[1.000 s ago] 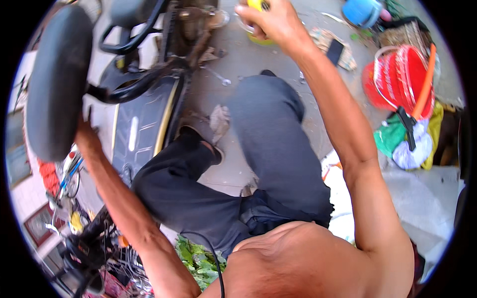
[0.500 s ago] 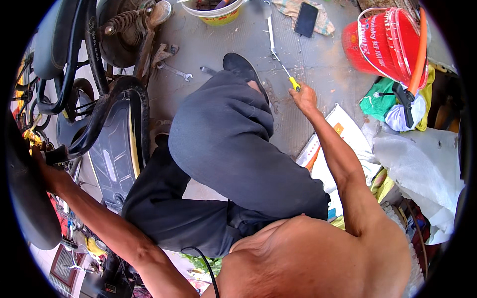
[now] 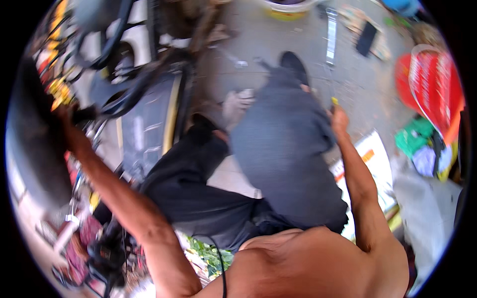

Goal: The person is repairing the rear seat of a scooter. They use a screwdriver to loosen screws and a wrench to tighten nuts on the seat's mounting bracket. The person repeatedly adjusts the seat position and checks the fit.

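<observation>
My right hand (image 3: pixel 339 120) is closed round the yellow handle of a screwdriver (image 3: pixel 335 101), beside my bent leg. The thin shaft points away from me, its tip at the near end of a long silver tool (image 3: pixel 331 37) on the floor; I cannot tell whether they touch. At the far left, my left hand (image 3: pixel 69 121) is against a tipped-over scooter (image 3: pixel 149 124), between a black tube end and a long black padded part (image 3: pixel 39 144). Its fingers are hidden and blurred.
A wrench (image 3: pixel 234 58) and a greyish glove (image 3: pixel 237 104) lie between the scooter and my leg. Further right are a phone (image 3: pixel 366 38) on a cloth, a red bucket (image 3: pixel 432 82), a green bag (image 3: pixel 415 133) and white sheeting (image 3: pixel 427 203). A tub (image 3: pixel 288 9) stands far ahead.
The view has swung left, so everything sits further right and is blurred. My right hand has come slightly closer to my leg, with the screwdriver pointing straighter ahead. The glove has come into sight.
</observation>
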Demonstrator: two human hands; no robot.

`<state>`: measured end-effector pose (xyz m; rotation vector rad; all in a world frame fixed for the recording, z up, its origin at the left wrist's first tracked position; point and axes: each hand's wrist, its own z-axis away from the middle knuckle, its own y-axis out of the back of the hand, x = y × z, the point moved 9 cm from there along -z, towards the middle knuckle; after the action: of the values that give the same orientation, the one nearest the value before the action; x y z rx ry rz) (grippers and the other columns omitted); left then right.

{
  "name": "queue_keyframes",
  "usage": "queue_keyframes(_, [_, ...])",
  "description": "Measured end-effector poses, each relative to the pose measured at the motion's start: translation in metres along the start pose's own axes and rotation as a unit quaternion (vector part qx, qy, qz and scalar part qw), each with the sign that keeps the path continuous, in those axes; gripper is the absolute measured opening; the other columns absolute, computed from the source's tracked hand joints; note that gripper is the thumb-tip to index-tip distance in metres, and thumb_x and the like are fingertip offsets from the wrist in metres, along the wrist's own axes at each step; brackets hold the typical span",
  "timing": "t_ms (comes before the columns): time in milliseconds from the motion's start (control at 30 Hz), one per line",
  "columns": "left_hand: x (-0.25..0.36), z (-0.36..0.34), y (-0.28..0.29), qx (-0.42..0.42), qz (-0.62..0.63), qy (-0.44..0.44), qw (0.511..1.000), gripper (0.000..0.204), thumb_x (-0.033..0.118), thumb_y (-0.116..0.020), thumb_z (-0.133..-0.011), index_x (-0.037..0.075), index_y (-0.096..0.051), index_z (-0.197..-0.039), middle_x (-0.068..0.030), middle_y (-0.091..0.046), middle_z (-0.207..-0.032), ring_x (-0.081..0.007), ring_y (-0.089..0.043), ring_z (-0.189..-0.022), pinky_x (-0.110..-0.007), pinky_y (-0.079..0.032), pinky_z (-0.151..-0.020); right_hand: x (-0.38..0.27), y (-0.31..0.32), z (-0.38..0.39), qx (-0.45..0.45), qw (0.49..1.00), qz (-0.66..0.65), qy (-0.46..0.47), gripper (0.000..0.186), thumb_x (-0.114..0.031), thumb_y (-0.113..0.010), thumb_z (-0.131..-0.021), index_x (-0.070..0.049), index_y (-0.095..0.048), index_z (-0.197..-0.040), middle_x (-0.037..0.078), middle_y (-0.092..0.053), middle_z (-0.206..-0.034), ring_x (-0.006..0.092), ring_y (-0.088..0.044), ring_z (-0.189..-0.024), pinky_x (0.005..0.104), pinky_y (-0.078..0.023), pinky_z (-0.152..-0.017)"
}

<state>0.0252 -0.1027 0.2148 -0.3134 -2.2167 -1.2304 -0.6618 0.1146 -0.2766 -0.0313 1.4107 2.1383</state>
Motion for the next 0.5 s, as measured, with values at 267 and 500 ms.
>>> queue_keyframes(267, [0.055, 0.035, -0.022, -0.002, 0.240, -0.003, 0.971, 0.027, 0.019, -0.057, -0.096, 0.000, -0.053, -0.115, -0.0136, -0.063, -0.102, -0.0251, -0.065, -0.090, -0.039, -0.051, -0.089, -0.015, -0.054, -0.005, 0.003, 0.997, 0.076, 0.013, 0.037, -0.035, -0.062, -0.088, -0.001, -0.061, -0.101, 0.020, -0.064, -0.095, 0.0381, -0.062, -0.088, 0.0454, -0.048, -0.077])
queue_keyframes(500, [0.065, 0.111, 0.026, 0.091, 0.023, 0.061, 0.994, 0.036, 0.018, -0.063, -0.092, -0.005, -0.056, -0.118, -0.0153, -0.065, -0.107, -0.0223, -0.064, -0.099, -0.035, -0.049, -0.090, -0.037, -0.024, 0.003, 0.200, 0.978, -0.043, -0.024, 0.023, -0.022, -0.062, -0.076, -0.002, -0.061, -0.064, 0.018, -0.058, -0.065, 0.0368, -0.057, -0.061, 0.0480, -0.044, -0.057])
